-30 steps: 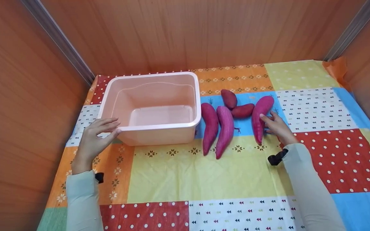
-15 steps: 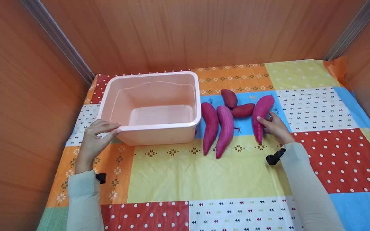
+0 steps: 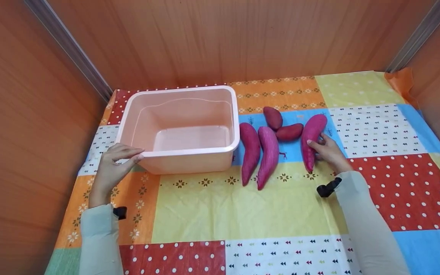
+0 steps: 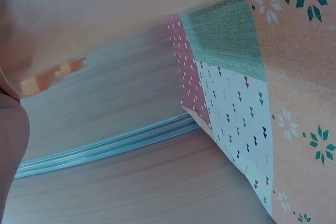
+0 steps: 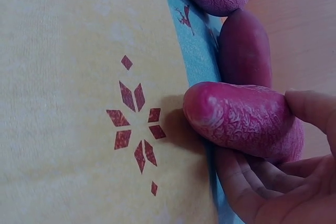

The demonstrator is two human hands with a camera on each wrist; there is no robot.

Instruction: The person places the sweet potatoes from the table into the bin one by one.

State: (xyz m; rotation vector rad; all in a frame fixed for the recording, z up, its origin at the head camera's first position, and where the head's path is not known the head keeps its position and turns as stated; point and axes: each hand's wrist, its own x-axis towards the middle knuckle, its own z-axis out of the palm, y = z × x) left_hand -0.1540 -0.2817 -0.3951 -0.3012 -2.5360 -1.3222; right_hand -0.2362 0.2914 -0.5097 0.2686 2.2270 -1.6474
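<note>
Currently left hand [image 3: 114, 164] pinches bin [image 3: 193, 163]; sweet potatoes [image 3: 269, 156] outside.

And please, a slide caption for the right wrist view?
Right hand holding a wrinkled, elongated, magenta sweet potato beside a smooth, oval, maroon sweet potato.

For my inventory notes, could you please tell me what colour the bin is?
Pale peachy pink; the bin shows best in the head view.
</note>
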